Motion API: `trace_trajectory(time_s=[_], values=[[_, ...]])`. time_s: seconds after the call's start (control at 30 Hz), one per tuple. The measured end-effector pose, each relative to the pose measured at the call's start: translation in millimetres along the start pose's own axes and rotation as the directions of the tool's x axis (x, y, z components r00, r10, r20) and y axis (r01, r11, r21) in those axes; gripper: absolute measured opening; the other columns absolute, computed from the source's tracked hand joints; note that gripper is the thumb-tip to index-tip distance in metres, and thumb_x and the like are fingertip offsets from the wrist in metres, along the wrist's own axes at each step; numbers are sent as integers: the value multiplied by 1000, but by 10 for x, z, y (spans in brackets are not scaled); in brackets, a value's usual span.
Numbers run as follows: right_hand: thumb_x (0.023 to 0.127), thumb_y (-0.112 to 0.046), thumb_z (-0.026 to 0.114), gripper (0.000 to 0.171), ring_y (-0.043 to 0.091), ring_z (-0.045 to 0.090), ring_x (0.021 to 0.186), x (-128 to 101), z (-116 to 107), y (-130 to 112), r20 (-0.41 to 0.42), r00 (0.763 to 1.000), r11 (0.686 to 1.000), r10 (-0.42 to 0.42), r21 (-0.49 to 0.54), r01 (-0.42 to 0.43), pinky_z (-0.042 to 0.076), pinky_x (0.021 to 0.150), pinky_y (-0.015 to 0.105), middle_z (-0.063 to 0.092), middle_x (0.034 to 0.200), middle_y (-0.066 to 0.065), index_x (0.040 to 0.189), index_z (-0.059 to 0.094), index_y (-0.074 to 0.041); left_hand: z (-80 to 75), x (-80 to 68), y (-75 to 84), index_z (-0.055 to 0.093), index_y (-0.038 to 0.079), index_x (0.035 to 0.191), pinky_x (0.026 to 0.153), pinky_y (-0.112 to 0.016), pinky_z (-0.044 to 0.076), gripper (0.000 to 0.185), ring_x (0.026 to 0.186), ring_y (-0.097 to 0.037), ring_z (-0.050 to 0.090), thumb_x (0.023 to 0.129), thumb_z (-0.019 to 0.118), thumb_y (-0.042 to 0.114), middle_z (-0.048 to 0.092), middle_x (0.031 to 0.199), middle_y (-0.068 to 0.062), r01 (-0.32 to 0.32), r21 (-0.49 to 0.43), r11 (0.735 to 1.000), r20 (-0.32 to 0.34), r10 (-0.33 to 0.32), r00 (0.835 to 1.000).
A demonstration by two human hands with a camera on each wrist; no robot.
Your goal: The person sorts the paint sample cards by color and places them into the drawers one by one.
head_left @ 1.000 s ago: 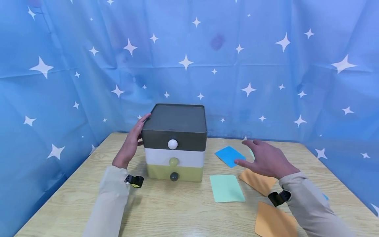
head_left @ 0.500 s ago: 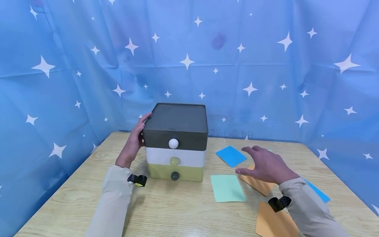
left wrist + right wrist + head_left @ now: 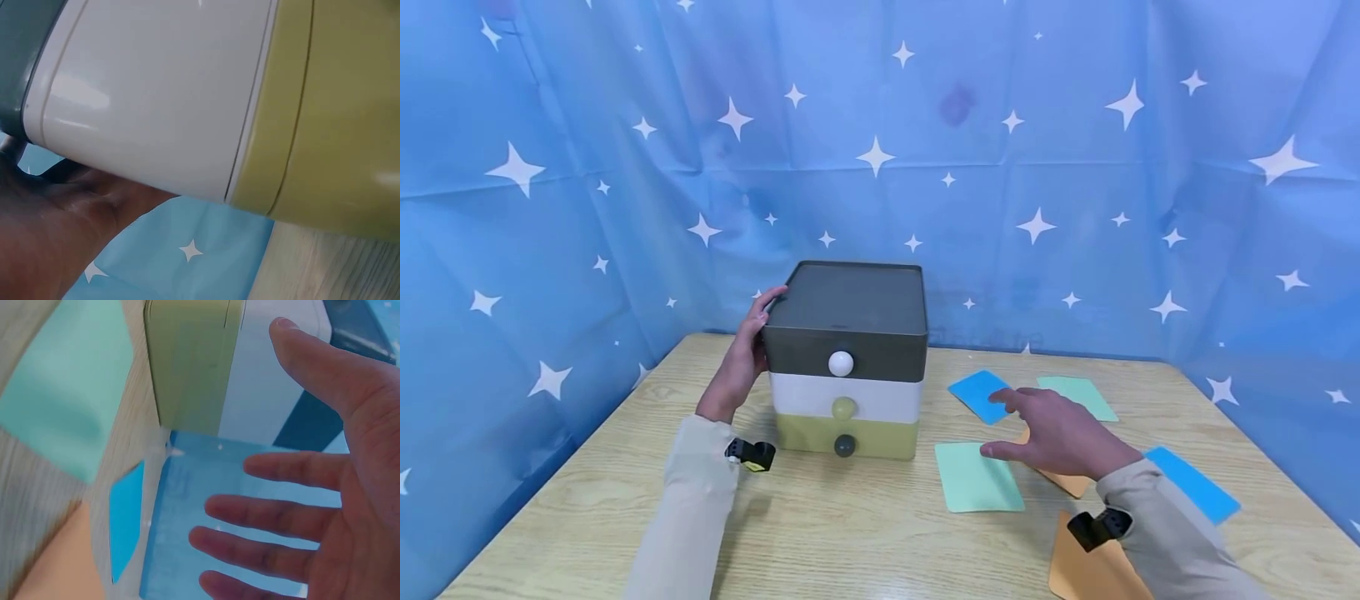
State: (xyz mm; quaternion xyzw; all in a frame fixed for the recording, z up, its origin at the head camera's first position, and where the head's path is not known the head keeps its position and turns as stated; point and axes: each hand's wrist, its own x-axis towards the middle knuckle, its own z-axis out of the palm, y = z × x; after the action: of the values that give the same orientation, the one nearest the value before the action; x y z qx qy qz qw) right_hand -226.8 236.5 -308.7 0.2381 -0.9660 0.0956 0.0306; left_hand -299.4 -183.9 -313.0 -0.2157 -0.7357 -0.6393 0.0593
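A small stacked drawer box stands left of the table's middle, with a dark grey top drawer (image 3: 805, 352), a white middle drawer (image 3: 805, 397) and an olive bottom drawer (image 3: 805, 433). Each drawer front has a round knob, and all look closed. My left hand (image 3: 737, 358) rests against the box's left side, fingers reaching the top edge. The left wrist view shows this hand (image 3: 81, 219) beside the white drawer (image 3: 150, 94). My right hand (image 3: 1060, 429) hovers over the cards with fingers spread, holding nothing. A blue card (image 3: 973, 396) and a mint card (image 3: 973, 487) lie nearest its fingertips.
Under the right hand lies an orange card (image 3: 1071, 486), partly hidden. Another orange card (image 3: 1086, 562) is near the front, a second mint card (image 3: 1090, 396) at the back, and a second blue card (image 3: 1195, 483) by the right sleeve. A starry blue curtain (image 3: 880, 200) surrounds the wooden table (image 3: 850, 533).
My right hand has moved slightly left and lower, uncovering the far mint card and more of the right blue card. The left hand stays on the box.
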Motion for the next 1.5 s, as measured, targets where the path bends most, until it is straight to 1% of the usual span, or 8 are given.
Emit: trace_trajectory(time_s=[0.23, 0.47, 0.67, 0.87, 1.1, 1.2, 1.37, 1.5], values=[[90, -54, 68, 62, 27, 68, 104, 52, 64, -102, 64, 996, 987, -70, 147, 60, 56, 83, 40, 69, 121, 10, 131, 62, -8, -2, 18, 9, 20, 34, 159, 88, -33, 49, 57, 125, -36, 47, 104, 15, 48, 20, 163, -12, -2, 16, 1000, -3, 2, 1000], [95, -45, 65, 51, 27, 67, 106, 74, 154, -204, 113, 981, 947, -159, 298, 120, 55, 83, 37, 67, 126, 11, 130, 62, -9, 26, 37, 10, 19, 34, 159, 88, -35, 48, 57, 128, -38, 47, 104, 13, 47, 21, 163, -14, 2, 23, 1000, 10, -2, 1000], [97, -44, 64, 49, 25, 68, 107, 115, 250, -289, 145, 968, 933, -205, 327, 149, 56, 83, 36, 69, 123, 8, 130, 63, -8, 43, 40, 7, 19, 33, 159, 87, -36, 48, 57, 126, -37, 48, 104, 13, 47, 21, 162, -14, -8, 23, 1000, 8, 8, 1000], [97, -42, 64, 46, 14, 68, 102, 184, 372, -403, 152, 959, 914, -238, 369, 168, 56, 81, 31, 72, 118, 3, 130, 64, -9, 43, 40, 2, 20, 33, 159, 87, -37, 48, 57, 122, -32, 49, 104, 14, 47, 23, 161, -13, -1, 27, 1000, -1, 1, 1000], [100, -37, 61, 42, 7, 68, 96, 317, 468, -652, 125, 943, 849, -309, 482, 215, 55, 77, 23, 73, 108, -1, 129, 63, -7, 33, 26, 0, 21, 33, 159, 85, -35, 49, 57, 111, -21, 55, 104, 14, 44, 26, 160, -15, -1, 19, 1000, -4, 1, 1000], [100, -36, 61, 39, 6, 67, 94, 387, 486, -760, 96, 945, 837, -313, 499, 227, 55, 76, 23, 73, 106, -2, 127, 64, -8, 30, 15, 2, 20, 32, 159, 85, -34, 49, 57, 110, -18, 55, 104, 13, 44, 24, 161, -15, 0, 21, 1000, 1, -1, 1000], [100, -32, 62, 34, 7, 68, 90, 504, 509, -937, 8, 953, 829, -302, 495, 258, 55, 75, 22, 73, 104, -1, 123, 67, -8, 20, 16, 11, 21, 32, 158, 84, -34, 48, 57, 109, -21, 54, 104, 14, 46, 24, 160, -14, -6, 28, 1000, -9, 7, 1000], [100, -31, 61, 31, 9, 68, 86, 582, 514, -1099, -73, 964, 823, -258, 506, 258, 54, 74, 23, 73, 102, -1, 120, 69, -9, 12, 17, 16, 23, 31, 158, 83, -34, 49, 56, 106, -22, 55, 104, 14, 44, 25, 159, -13, -10, 26, 1000, -19, 11, 1000]])
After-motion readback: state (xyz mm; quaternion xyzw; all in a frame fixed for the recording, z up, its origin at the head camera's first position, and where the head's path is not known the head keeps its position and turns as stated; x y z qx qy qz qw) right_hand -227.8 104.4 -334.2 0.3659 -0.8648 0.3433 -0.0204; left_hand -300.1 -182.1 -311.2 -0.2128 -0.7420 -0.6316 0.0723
